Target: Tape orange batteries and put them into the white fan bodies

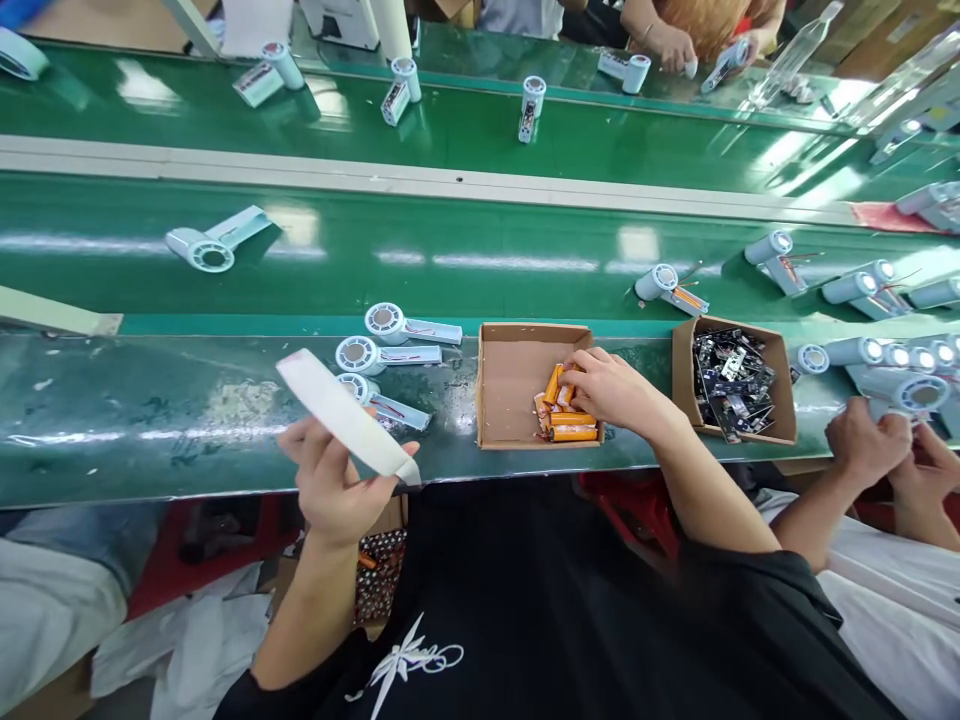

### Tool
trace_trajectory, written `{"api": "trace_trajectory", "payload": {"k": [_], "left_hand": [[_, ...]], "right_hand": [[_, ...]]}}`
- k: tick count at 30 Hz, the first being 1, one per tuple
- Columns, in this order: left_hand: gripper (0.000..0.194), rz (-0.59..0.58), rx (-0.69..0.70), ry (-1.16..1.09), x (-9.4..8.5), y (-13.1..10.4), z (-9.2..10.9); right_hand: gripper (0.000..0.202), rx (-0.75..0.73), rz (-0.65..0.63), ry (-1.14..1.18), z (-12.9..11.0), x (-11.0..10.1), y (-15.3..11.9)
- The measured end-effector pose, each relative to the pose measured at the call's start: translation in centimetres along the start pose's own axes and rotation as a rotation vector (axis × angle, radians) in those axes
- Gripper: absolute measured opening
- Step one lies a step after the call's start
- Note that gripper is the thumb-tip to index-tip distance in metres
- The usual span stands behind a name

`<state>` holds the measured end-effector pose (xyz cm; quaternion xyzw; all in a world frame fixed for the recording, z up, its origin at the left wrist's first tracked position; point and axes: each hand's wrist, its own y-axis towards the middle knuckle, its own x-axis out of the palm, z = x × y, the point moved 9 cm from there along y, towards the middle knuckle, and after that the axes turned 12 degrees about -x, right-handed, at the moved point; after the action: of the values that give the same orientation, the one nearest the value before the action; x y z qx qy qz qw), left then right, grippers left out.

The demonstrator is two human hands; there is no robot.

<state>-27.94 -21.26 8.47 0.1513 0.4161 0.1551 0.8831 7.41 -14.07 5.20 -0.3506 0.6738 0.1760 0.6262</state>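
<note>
My left hand (334, 490) is closed around a roll of white tape (345, 415), held tilted above the bench's front edge. With bent fingers, my right hand (619, 390) reaches into a shallow cardboard box (510, 385) and grips one of several orange-wrapped batteries (571, 433); its fingertips partly hide the piece. Between the tape and the box lie three pale blue handheld fan bodies (386, 320) with round heads and open handles, one partly behind the tape roll.
A second cardboard box (682, 380) holds black circuit boards (735, 370). At right, a co-worker's hands (870, 440) hold a fan beside several more. Fan parts (210, 250) lie on the green conveyor (450, 230), and a pale rail (450, 180) runs behind. Another person's hands (671, 45) work across.
</note>
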Motion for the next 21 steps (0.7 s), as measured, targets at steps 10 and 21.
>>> {"api": "trace_trajectory", "payload": {"k": [10, 21], "left_hand": [[0.047, 0.062, 0.345, 0.062, 1.3, 0.3, 6.5], [0.045, -0.058, 0.422, 0.078, 3.3, -0.3, 8.3]], "right_hand": [[0.015, -0.012, 0.15, 0.219, 0.4, -0.2, 1.2], [0.034, -0.045, 0.254, 0.415, -0.1, 0.6, 1.8]]}}
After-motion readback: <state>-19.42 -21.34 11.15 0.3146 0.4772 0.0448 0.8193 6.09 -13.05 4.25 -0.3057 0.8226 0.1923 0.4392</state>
